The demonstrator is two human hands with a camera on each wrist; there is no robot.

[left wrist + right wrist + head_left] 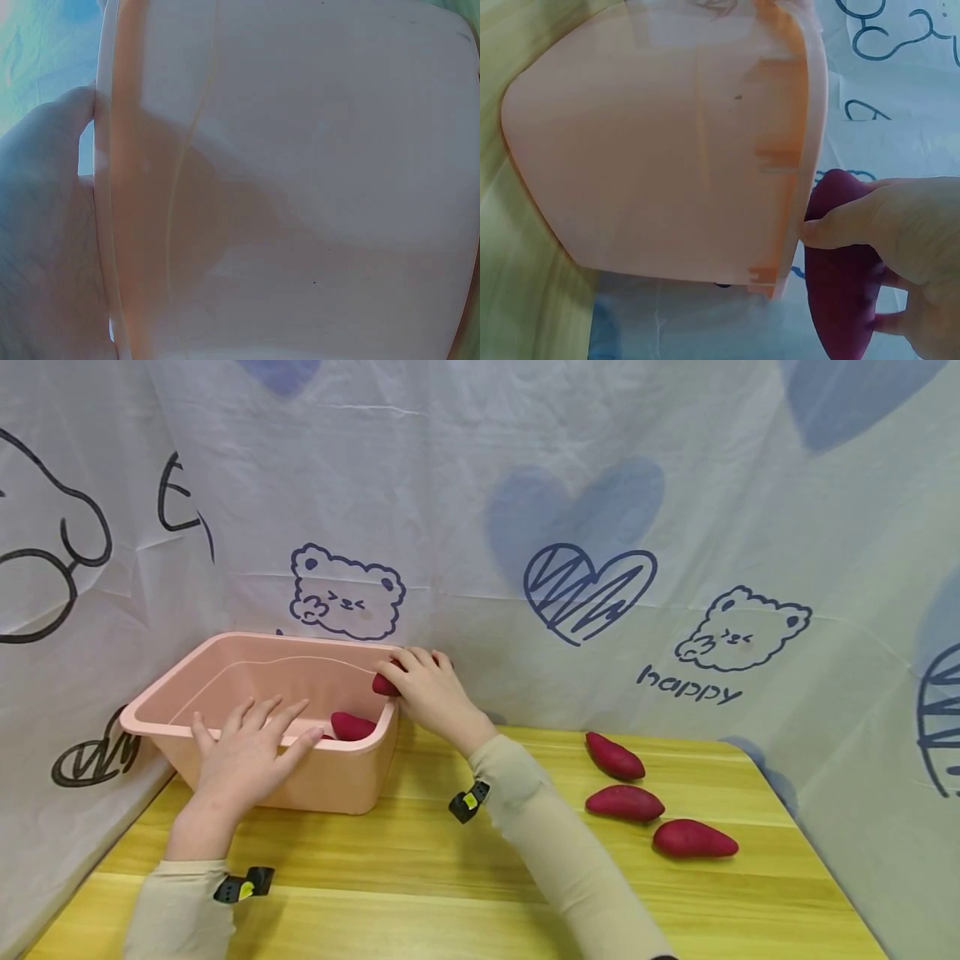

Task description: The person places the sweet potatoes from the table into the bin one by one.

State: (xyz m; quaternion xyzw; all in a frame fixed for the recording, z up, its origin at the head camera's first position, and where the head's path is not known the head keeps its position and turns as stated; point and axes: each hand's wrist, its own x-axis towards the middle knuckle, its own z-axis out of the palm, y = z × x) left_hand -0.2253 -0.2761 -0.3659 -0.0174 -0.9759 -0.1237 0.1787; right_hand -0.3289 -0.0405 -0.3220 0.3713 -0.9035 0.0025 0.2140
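A pink plastic basin [330, 777] stands at the left of the table. My right hand [438, 700] grips a dark red sweet potato [385, 684] at the basin's right rim; in the right wrist view, thumb and fingers are curled round this sweet potato [844, 277] beside the rim. My left hand [251, 752] lies over the near rim with its fingers spread and straight. Seen from the left wrist, the hand [45, 195] touches the rim, and the fingertips are hidden. Inside the basin, another sweet potato [351, 727] shows near the right wall, partly covered by the near rim.
Three more sweet potatoes lie on the wooden table [450, 877] at the right: one at the back [615, 757], a middle one [625, 803] and a front one [694, 839]. A printed cloth [465, 527] hangs close behind the table and along its sides.
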